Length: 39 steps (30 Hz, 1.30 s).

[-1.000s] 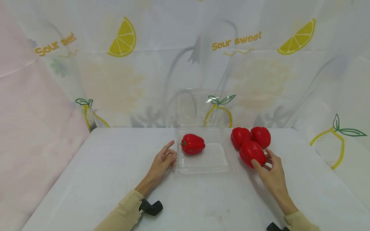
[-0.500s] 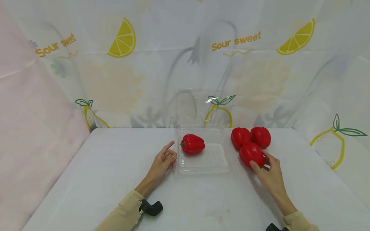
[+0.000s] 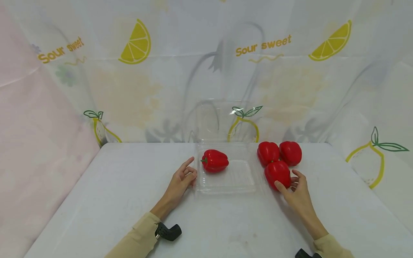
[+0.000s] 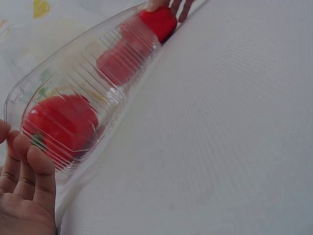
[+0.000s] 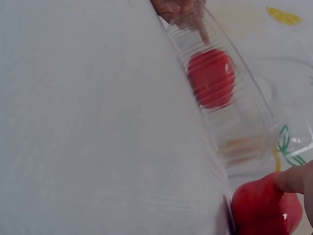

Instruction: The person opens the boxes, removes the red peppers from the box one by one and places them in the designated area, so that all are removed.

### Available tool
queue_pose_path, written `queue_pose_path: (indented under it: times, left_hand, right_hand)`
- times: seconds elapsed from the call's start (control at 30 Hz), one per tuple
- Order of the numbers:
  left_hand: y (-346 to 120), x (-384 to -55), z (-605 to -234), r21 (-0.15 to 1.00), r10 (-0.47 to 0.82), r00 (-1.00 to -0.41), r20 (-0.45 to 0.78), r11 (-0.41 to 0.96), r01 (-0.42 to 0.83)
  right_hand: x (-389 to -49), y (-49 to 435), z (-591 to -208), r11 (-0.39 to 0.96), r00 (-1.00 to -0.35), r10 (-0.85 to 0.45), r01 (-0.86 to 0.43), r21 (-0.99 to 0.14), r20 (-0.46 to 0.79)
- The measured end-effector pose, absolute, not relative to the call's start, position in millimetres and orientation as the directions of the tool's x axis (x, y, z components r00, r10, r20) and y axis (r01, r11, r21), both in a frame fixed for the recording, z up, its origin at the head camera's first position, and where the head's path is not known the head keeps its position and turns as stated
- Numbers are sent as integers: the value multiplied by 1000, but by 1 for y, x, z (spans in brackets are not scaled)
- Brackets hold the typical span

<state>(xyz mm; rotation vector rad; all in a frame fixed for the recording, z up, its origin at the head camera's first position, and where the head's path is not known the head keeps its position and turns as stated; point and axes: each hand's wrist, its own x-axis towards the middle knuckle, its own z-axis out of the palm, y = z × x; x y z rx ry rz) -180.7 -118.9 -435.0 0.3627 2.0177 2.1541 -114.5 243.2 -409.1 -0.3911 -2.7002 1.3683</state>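
Observation:
My right hand grips a red bell pepper, thumb on its near side and fingers along its right. In the right wrist view this pepper sits low at the right with a finger against it. My left hand holds the left rim of a clear plastic clamshell container, its index finger pointing forward. Fingertips meet the rim in the left wrist view. Inside the container's left half lies another red bell pepper, green stem to the left. The container's lid stands raised at the back.
Two more red bell peppers, one on the left and one on the right, stand at the table's back edge, right of the container. A white table spreads in front, and a lemon-print curtain hangs behind.
My right hand has shifted slightly left and nearer, bringing the gripped bell pepper with it, a little away from the right rear pepper. The left hand and container stay put.

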Motion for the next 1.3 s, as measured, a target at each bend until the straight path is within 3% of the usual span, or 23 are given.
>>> queue_pose_path:
  times: [0.67, 1.03, 1.3]
  left_hand:
    - [-118, -181, -436, 996, 278, -959, 63, -81, 42]
    - [-118, -181, -437, 995, 282, -956, 82, -78, 62]
    - [-118, -181, -437, 996, 272, -960, 69, -80, 49]
  right_hand:
    - [-115, 244, -410, 628, -976, 216, 152, -763, -17]
    - [-112, 241, -408, 641, -966, 205, 9, -768, 160]
    - [-113, 237, -405, 632, -899, 218, -166, -757, 379]
